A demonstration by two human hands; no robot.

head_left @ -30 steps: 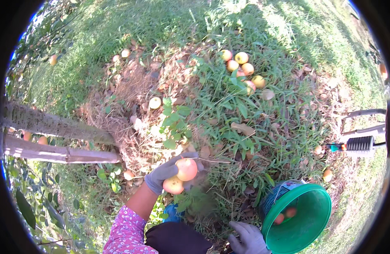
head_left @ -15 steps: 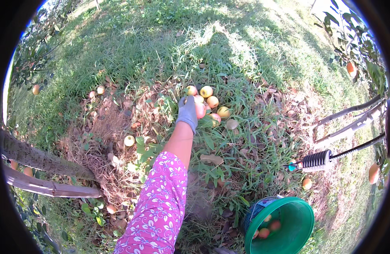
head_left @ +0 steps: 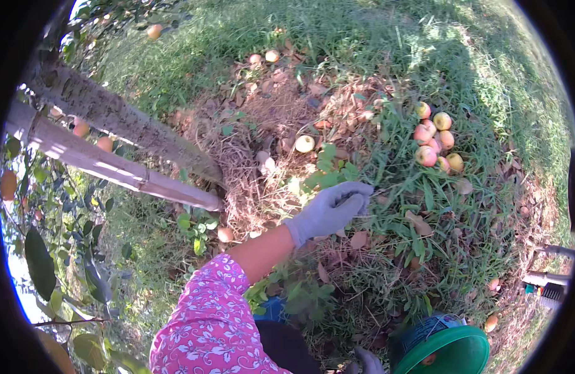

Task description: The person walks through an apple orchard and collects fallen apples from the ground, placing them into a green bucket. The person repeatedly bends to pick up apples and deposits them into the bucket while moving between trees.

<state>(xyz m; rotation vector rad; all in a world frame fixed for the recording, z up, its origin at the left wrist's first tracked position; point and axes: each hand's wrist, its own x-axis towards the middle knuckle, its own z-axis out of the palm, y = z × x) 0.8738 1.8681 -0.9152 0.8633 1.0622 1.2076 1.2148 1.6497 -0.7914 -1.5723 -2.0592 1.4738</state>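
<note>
Looking from my left, I see hanging fruit (head_left: 8, 185) among leaves, then a pale pole (head_left: 113, 165) and a mottled trunk (head_left: 131, 121), with a loose fruit (head_left: 225, 234) on the ground near their feet. A far pair (head_left: 272, 56) and a yellow fruit (head_left: 304, 143) also lie ungathered, so some seems left over here. My left hand (head_left: 331, 209) hangs over the ground, loosely half open, thumb close to the fingers, no fruit showing in it. My right hand (head_left: 367, 361) is cut off by the lower edge; I cannot tell how open it is or what it holds. The heap (head_left: 445, 138) of fruit in the grass looks gathered; the green bucket (head_left: 459, 349) shows one fruit (head_left: 429, 359) inside, and another fruit (head_left: 491, 323) lies beyond it
</note>
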